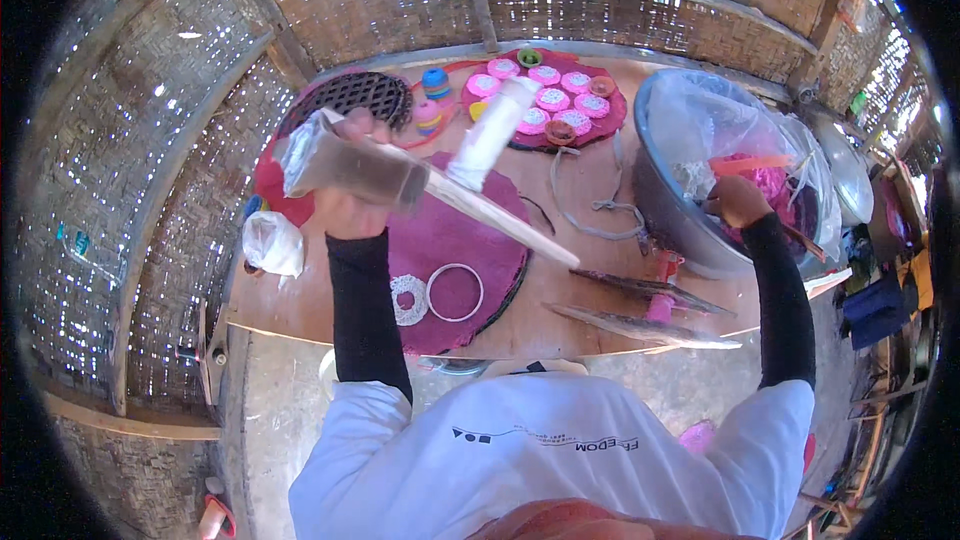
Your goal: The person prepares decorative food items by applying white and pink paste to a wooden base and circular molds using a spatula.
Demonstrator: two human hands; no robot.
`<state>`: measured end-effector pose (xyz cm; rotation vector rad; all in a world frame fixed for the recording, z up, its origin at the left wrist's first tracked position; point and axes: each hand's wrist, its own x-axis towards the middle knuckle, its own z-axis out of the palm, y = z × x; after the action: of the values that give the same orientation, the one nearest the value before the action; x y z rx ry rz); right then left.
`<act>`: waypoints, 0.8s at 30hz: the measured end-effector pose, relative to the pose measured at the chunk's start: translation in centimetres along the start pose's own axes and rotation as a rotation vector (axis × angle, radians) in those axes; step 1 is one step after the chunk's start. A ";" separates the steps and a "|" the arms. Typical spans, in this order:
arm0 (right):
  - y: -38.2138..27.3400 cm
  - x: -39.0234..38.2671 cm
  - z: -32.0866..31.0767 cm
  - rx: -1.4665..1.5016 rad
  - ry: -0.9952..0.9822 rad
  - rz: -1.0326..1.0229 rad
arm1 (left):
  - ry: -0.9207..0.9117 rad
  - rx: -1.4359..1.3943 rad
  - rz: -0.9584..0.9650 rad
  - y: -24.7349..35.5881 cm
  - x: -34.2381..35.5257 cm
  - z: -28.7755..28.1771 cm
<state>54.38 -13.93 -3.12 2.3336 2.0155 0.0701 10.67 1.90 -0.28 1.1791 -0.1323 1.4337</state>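
Note:
My left hand [355, 215] is closed round a wooden tool [375, 170], raised over the left of the table. This tool has a broad block at one end, a long flat wooden arm and a white-wrapped cylinder [493, 135] standing off it. My right hand [738, 202] reaches into a large grey basin [655, 175] at the right, its fingers curled; what they grip is hidden. Beside that hand lie clear plastic sheeting [700, 125], a bright pink mass [768, 180] and an orange flat piece [748, 165]. Below the tool, a white ring [455, 292] rests on a round maroon mat [460, 235].
Farther back, pink-and-white round pieces [552, 100] sit on another maroon mat [520, 140]. A black lattice basket [360, 98] and thread-like spools [436, 83] stand at the back left. Two wooden strips [640, 325] lie at the table's front edge, near a grey cord [600, 230].

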 end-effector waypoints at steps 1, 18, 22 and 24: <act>-1.7 -0.3 -0.8 -0.003 0.002 -0.016 | -0.116 -0.150 -0.011 -0.1 0.0 0.0; -25.9 -1.8 -2.3 2.398 -0.477 -0.122 | 0.468 0.427 -0.420 3.9 -8.6 -7.0; -26.3 -1.2 -2.3 1.787 0.049 -0.200 | -0.125 1.685 0.087 4.0 -9.3 -3.4; -27.3 -1.1 -2.9 1.611 0.104 -0.328 | -0.052 1.541 0.059 4.0 -10.1 -2.0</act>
<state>27.10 -11.03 -2.23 2.2589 2.9494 -2.1778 3.98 -4.76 -6.13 2.4053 1.0971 1.4755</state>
